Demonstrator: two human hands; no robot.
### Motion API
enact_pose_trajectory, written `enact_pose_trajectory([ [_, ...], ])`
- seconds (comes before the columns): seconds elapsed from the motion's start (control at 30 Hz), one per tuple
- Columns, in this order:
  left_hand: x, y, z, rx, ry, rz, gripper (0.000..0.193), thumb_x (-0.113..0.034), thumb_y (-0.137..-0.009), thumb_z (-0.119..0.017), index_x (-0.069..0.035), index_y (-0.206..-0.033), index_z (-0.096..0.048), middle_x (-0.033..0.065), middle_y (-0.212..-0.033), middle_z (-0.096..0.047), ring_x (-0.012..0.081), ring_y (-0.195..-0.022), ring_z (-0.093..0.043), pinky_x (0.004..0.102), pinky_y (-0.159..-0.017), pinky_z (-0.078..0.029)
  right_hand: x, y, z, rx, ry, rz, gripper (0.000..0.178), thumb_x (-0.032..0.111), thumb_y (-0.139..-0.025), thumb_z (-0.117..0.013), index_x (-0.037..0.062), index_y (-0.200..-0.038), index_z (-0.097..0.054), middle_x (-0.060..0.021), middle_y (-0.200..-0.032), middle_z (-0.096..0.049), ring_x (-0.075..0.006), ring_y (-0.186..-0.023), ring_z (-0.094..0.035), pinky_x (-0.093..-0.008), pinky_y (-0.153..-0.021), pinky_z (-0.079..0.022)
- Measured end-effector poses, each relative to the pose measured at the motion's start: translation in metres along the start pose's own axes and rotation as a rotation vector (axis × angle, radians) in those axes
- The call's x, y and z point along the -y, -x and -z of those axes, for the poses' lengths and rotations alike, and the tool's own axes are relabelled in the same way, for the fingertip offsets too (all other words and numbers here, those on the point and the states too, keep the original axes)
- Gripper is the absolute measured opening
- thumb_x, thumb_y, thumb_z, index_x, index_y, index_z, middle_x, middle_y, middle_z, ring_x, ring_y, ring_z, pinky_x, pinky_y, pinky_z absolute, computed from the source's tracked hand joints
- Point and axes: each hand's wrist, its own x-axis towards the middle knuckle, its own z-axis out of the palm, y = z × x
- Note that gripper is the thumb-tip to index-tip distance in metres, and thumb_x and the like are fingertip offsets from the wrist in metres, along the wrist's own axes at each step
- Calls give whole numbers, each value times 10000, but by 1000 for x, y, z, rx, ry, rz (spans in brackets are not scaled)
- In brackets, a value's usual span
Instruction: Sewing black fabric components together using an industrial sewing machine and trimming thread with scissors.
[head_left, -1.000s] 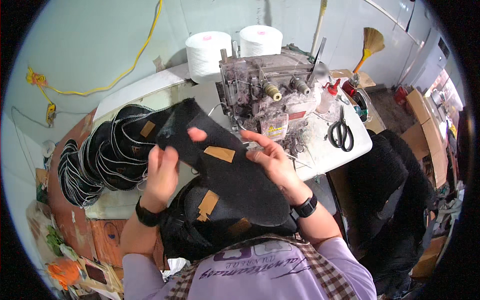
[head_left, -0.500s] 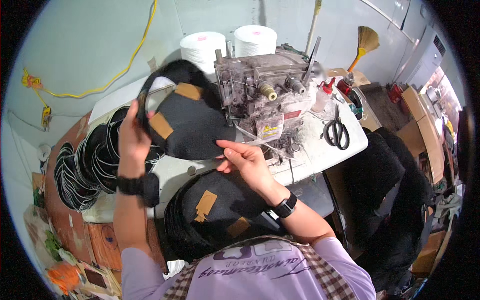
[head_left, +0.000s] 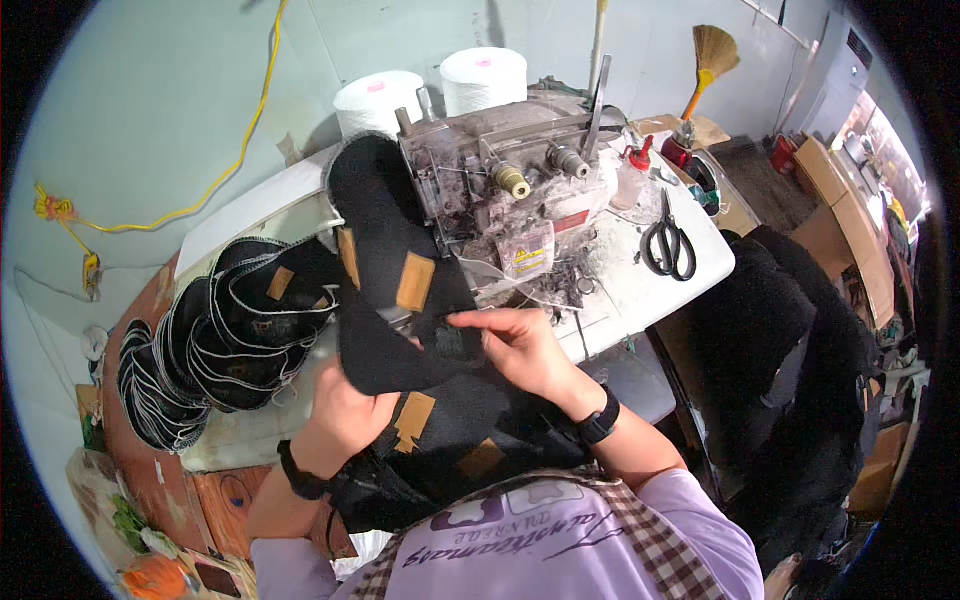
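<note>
A black felt piece (head_left: pixel 395 345) with tan patches lies partly folded in front of the overlock sewing machine (head_left: pixel 520 190); its far end rises beside the machine. My left hand (head_left: pixel 345 415) is closed round the near left edge of the felt, its fingertips hidden underneath. On the opposite side my right hand (head_left: pixel 525 345) pinches the edge near the presser area, the index finger stretched along it. Below both hands sits a stack of similar black felt pieces (head_left: pixel 470 430), also with tan patches. White-edged black pieces (head_left: pixel 235 330) are heaped at the left.
Two white thread cones (head_left: pixel 484 82) stand behind the machine. Black scissors (head_left: pixel 668 245) and a red-capped bottle (head_left: pixel 632 175) rest on the white tabletop (head_left: pixel 640 300) at right. A large black pile (head_left: pixel 760 330) lies beyond its right edge. A yellow cord (head_left: pixel 235 165) hangs on the wall.
My left hand has come down and toward me, bringing the near side of the felt piece lower and folding it. My right hand has moved slightly right and down, still at its edge.
</note>
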Motion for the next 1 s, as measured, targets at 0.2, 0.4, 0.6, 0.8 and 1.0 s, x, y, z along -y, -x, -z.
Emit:
enact_pose_trajectory([
  [0.2,19,-28,-4,-53,-349,-206,337,36,-757,-558,-66,-1062,-658,138,-1038,-664,346,-969,-609,403,-839,-495,11,3,0,-20,211,205,275,-29,-817,-586,13,-1082,-648,-148,-819,-671,-234,-702,-671,-330,-630,-516],
  [0.4,-2,-18,2,52,343,181,311,11,-852,-528,-14,-1162,-524,137,-1107,-623,240,-1050,-600,377,-888,-485,13,8,-7,80,414,250,167,80,-809,-627,33,-970,-630,-169,-727,-601,-368,-685,-604,-429,-592,-480],
  [0.6,-5,-32,-8,-38,1153,322,297,-168,-951,-509,-13,-1195,-442,158,-1195,-552,222,-1196,-485,401,-954,-459,-29,10,-9,-50,395,122,174,97,-793,-639,48,-958,-621,-183,-734,-604,-380,-676,-597,-425,-607,-483],
  [0.8,57,-46,-2,-88,1312,247,368,-375,-992,-417,-42,-1114,-517,116,-1151,-577,200,-1080,-552,390,-910,-474,-30,7,-9,-140,524,419,287,35,-833,-590,19,-1119,-607,-181,-919,-664,-301,-796,-666,-350,-699,-529],
  [1.0,61,-68,9,-433,420,103,464,-431,-994,-398,-8,-1049,-579,21,-956,-579,98,-872,-522,213,-778,-399,-31,2,-9,-91,508,473,492,-53,-690,-591,17,-1177,-567,-136,-709,-572,-299,-627,-589,-387,-579,-477],
])
